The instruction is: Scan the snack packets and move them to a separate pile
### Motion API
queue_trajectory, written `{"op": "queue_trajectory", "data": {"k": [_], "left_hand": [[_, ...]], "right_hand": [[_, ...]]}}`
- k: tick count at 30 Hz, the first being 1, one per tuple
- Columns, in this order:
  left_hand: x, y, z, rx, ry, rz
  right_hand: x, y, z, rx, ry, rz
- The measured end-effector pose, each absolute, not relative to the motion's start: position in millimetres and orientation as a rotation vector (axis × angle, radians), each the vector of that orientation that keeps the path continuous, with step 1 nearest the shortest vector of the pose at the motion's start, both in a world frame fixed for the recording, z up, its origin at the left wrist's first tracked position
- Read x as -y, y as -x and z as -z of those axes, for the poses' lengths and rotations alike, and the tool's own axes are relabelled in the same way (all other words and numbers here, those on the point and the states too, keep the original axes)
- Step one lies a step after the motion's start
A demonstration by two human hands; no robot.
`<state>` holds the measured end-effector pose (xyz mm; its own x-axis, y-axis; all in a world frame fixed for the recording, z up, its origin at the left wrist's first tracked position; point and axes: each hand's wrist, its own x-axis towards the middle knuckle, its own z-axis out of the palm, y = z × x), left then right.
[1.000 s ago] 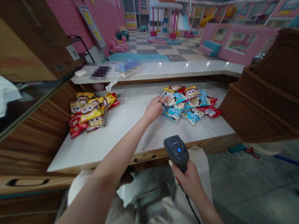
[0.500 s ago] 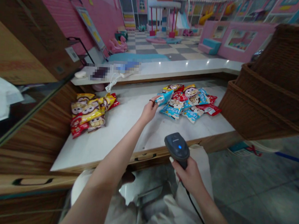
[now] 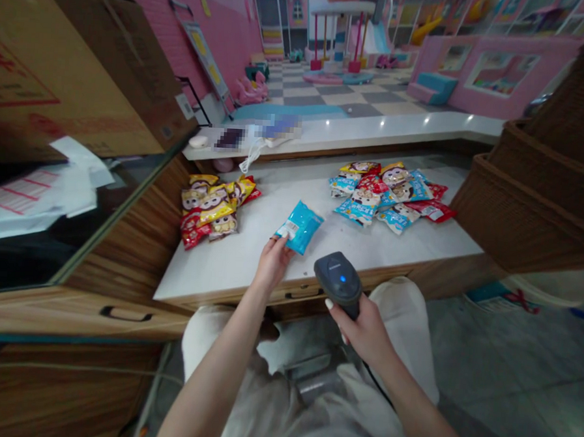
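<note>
Barcode scanner (image 3: 338,279) is gripped firmly in the right hand (image 3: 364,333), wrapped closed around the handle, with the blue light on and a black cable (image 3: 376,377) trailing down past the lap. Blue snack packet (image 3: 300,227) is pinched at its lower corner by the left hand (image 3: 272,264), closed on it just in from the front edge of the white worktop (image 3: 211,273). That packet is held between two piles: yellow-and-red packets (image 3: 209,207) toward the left end, blue-and-red packets (image 3: 385,200) toward the back right. Scanner and packet are near each other but not touching. Wicker baskets (image 3: 533,192) are stacked past the right edge, and a cardboard box (image 3: 79,70) is seen off to the left.
</note>
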<state>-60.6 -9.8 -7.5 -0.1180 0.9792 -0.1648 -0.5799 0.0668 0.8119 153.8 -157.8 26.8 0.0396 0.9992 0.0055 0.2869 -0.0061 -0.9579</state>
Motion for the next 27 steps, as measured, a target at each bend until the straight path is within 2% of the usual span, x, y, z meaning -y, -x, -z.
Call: {"op": "queue_trajectory", "data": {"k": [9, 18, 27], "left_hand": [[6.7, 58.1, 11.9, -0.777, -0.526, -1.526], [3.3, 57.2, 15.1, -0.790, -0.504, -1.519], [4.2, 57.8, 12.6, -0.780, -0.496, -1.513]], "right_hand": [[150.5, -136.5, -34.9, 1.433, 1.399, -1.084], [143.4, -126.7, -40.9, 1.501, 1.341, -0.932], [146.1, -127.6, -35.7, 1.466, 1.356, -1.066]]}}
